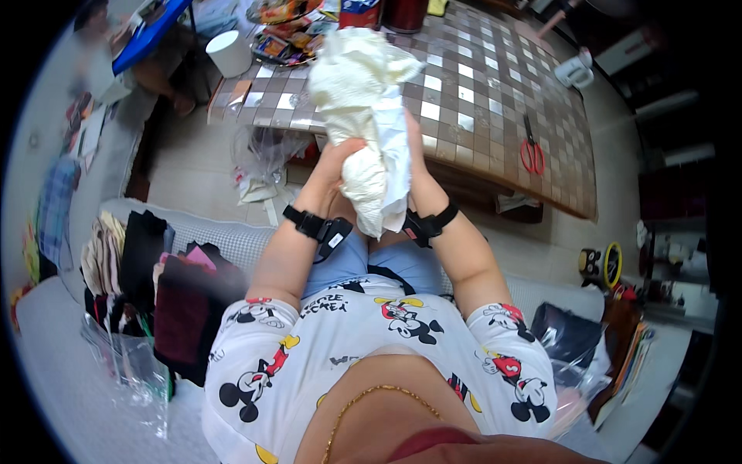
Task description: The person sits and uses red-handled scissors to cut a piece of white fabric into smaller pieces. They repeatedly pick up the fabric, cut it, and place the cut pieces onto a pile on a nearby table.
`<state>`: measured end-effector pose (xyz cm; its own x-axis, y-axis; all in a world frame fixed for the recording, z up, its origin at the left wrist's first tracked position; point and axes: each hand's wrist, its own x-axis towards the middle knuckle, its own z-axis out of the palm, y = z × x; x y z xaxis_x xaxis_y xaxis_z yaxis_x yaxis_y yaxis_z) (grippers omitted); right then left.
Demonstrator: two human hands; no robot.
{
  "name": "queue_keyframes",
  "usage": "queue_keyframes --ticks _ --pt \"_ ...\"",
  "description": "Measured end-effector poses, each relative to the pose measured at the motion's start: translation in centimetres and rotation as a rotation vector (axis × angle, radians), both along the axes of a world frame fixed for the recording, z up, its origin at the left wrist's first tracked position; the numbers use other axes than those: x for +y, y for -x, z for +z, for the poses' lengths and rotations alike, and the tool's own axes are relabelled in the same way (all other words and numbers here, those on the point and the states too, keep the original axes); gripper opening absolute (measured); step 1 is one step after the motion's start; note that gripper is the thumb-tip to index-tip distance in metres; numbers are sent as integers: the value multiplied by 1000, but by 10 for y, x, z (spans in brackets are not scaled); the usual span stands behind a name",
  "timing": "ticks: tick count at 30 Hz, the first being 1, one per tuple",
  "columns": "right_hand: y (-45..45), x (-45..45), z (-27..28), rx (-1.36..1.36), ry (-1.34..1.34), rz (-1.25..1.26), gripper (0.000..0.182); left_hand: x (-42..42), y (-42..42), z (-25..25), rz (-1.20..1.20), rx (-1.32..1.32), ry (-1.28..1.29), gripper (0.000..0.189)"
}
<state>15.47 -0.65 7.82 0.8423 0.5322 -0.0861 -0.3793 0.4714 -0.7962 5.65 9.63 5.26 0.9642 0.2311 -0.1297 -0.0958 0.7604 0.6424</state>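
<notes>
A bundle of crinkled cream fabric (353, 87) is held up over my lap and the near edge of the table. A smoother white layer (394, 156) runs down its right side. My left hand (336, 165) grips the bundle from the left, thumb across the front. On the other side my right hand (415, 142) holds it by the white layer, its fingers mostly hidden behind the cloth. The lower end of the fabric hangs between my wrists, each of which wears a black strap with a small device. What the bundle is exactly cannot be told.
The table (458, 139) has a checkered cover. Red-handled scissors (531, 152) lie at its right; a white bin-like container (229, 53) and snack packets (284, 46) stand at the back left. Folded clothes (185, 307) pile on the sofa (232, 229). Another person (98, 52) sits at far left.
</notes>
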Motion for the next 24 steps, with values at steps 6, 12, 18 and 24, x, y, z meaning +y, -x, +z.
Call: queue_keyframes --ticks 6,12,18,24 --pt "36 -14 59 -1205 270 -385 20 14 67 16 -15 -12 145 44" --pt "33 -80 67 -1792 770 -443 32 39 116 30 -88 -133 209 51" --pt "-12 -174 28 -1718 1146 -562 47 38 145 60 -70 -231 230 53" --pt "-24 -198 -28 -912 1111 -396 49 18 154 73 -179 -254 206 47"
